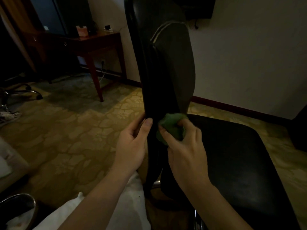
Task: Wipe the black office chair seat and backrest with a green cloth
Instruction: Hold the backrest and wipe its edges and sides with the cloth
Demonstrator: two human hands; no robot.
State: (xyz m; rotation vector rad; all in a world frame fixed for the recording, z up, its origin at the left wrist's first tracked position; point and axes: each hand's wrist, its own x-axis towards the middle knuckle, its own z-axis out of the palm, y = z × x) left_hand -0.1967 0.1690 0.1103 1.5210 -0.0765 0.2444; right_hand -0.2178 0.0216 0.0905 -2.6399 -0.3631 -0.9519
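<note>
Yellow carpet (74, 130) under the chair (240, 155); left fingers (147, 126) clasp the backrest (166, 72), right fingers (167, 136) bunch the green cloth (172, 126).

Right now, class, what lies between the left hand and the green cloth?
In the head view, the lower edge of the black backrest separates the left hand from the green cloth.

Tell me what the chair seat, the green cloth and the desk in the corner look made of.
The chair seat: likely leather or vinyl, smooth with a dull sheen. The green cloth: soft fabric, maybe microfibre; it bunches into folds in the right hand. The desk: reddish-brown wood or veneer, glossy top reflecting light.
</note>
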